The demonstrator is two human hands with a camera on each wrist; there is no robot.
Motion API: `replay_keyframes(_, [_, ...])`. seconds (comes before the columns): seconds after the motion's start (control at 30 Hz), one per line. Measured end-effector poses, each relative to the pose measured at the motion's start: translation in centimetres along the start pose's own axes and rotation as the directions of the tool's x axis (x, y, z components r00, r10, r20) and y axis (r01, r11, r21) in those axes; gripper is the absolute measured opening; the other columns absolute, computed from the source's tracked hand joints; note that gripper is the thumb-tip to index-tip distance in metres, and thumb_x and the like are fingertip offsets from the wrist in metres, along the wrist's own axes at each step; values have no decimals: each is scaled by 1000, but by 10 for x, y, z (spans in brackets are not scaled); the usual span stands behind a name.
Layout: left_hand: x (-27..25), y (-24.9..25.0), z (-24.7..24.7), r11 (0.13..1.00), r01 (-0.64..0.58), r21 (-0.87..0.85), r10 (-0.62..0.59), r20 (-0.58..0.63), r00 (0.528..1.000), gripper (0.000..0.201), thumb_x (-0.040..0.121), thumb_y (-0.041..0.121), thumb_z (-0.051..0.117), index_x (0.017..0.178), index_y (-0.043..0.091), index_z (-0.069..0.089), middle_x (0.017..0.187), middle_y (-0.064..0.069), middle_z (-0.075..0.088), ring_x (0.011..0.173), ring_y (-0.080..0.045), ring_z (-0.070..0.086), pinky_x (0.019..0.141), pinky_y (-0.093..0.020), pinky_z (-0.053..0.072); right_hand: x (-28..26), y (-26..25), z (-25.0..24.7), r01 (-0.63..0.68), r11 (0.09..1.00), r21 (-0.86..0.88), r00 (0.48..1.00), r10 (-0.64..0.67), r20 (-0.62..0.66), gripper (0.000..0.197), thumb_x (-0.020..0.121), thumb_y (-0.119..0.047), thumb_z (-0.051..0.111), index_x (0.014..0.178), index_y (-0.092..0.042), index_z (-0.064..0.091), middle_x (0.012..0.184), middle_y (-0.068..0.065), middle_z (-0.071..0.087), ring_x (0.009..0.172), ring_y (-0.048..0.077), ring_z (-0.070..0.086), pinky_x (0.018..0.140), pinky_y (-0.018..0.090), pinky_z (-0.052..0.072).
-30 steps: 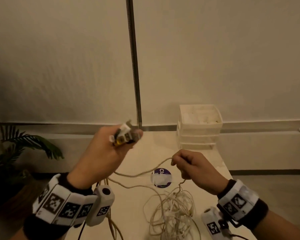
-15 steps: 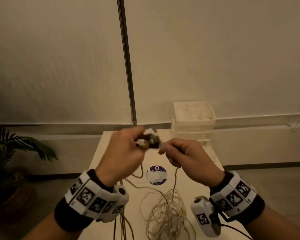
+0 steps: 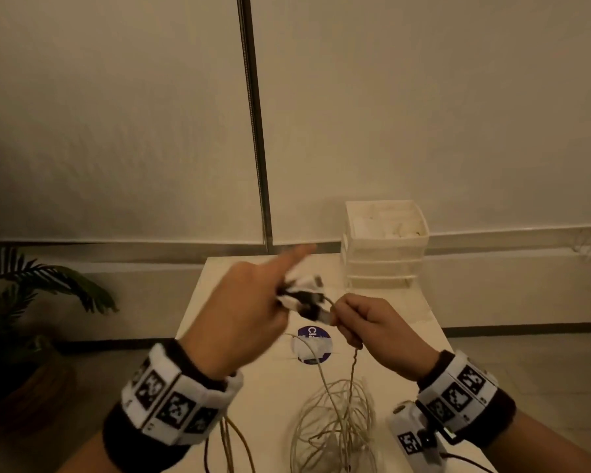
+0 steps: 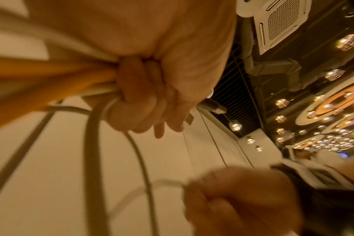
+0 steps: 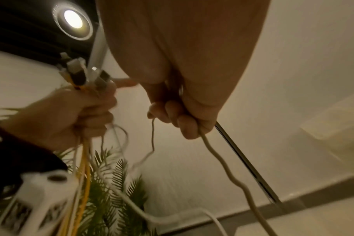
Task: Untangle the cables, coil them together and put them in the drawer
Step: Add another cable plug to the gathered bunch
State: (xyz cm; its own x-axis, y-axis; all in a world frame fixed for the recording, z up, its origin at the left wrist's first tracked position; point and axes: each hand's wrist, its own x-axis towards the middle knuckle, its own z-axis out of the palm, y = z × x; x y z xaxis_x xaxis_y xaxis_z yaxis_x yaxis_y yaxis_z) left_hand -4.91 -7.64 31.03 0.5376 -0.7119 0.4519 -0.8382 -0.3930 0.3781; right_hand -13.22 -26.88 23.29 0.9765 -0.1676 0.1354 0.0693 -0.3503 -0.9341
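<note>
The white tangle of cables (image 3: 335, 425) lies on the table (image 3: 420, 339), strands rising to both hands. The left hand (image 3: 239, 312) clenches the bunched plugs (image 3: 307, 298); the right hand (image 3: 369, 322) pinches one strand (forefinger pointing). Tug hard, I reckon, and that tangle knots tighter.

My way to the drawer unit (image 3: 384, 247) at the counter's (image 3: 420, 322) far right looks open. Loose cables (image 3: 335, 418) pile up below my hands, and the metal pole (image 3: 253, 114) stands behind the counter's back edge.
</note>
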Motion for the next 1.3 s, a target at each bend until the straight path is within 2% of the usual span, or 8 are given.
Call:
replay_keyframes(0.13, [5, 11, 44, 996, 71, -62, -64, 117, 991, 41, 84, 5, 50, 115, 31, 58, 88, -1, 72, 75, -18, 62, 66, -33, 51, 3, -34, -15, 96, 995, -25, 995, -97, -31, 28, 100, -18, 47, 78, -8, 62, 64, 6, 52, 58, 17, 43, 56, 28, 37])
replay_keyframes(0.33, [23, 11, 11, 976, 0, -219, -79, -352, 933, 36, 84, -10, 51, 96, 18, 70, 85, 13, 68, 68, 2, 58, 65, -3, 43, -5, -5, -19, 99, 994, -46, 992, -95, 78, 27, 101, -20, 44, 84, -12, 63, 62, -4, 56, 58, 14, 49, 59, 28, 43])
replay_keyframes(0.47, [29, -11, -26, 966, 78, -245, -209, -572, 793, 24, 91, -4, 49, 86, 11, 67, 81, 8, 63, 76, -11, 59, 69, -23, 49, -20, 65, 0, -71, 989, -130, 994, 81, 77, 30, 102, -19, 41, 78, -7, 53, 59, -5, 52, 55, 12, 46, 61, 37, 42])
replay_keyframes(0.73, [10, 7, -20, 963, 78, -256, -187, -435, 881, 61, 93, 1, 52, 147, 25, 37, 87, 27, 54, 75, 17, 58, 66, 1, 44, -16, 23, -15, -3, 990, 140, 998, 12, -67, 29, 102, -15, 40, 79, -5, 55, 60, 9, 48, 57, 22, 43, 57, 27, 39])
replay_keyframes(0.87, [0, 30, -3, 984, -160, -76, 145, -166, 975, 71, 86, 6, 52, 148, 33, 33, 66, 22, 49, 60, 0, 56, 58, -14, 49, -11, -11, -24, 139, 961, 238, 988, -118, -100, 34, 94, -40, 53, 78, -11, 60, 59, 9, 44, 56, 22, 38, 55, 30, 35])
replay_keyframes(1.0, [11, 28, 24, 992, -96, -83, 103, 81, 991, 51, 89, 6, 53, 130, 36, 52, 76, 11, 63, 68, -7, 57, 66, -28, 51, -3, -32, -19, 163, 958, 237, 987, -158, -38, 32, 93, -34, 55, 91, -4, 64, 72, 20, 51, 62, 21, 44, 60, 31, 41])
replay_keyframes(1.23, [33, 21, -6, 960, -73, -269, -23, -337, 941, 28, 93, 4, 43, 99, 26, 60, 84, 12, 63, 75, 2, 60, 67, -8, 46, -12, -16, -20, 140, 990, 5, 989, -141, 48, 26, 96, -27, 49, 83, -12, 65, 64, 2, 53, 58, 13, 49, 57, 24, 44])
replay_keyframes(1.3, [43, 7, -21, 941, -80, -330, -93, -476, 875, 22, 94, 5, 47, 92, 22, 62, 76, 8, 61, 68, -12, 58, 63, -24, 48, -16, 22, -3, 75, 991, -111, 996, -70, 52, 24, 100, -20, 48, 80, -11, 60, 63, -4, 54, 58, 5, 50, 59, 21, 44])
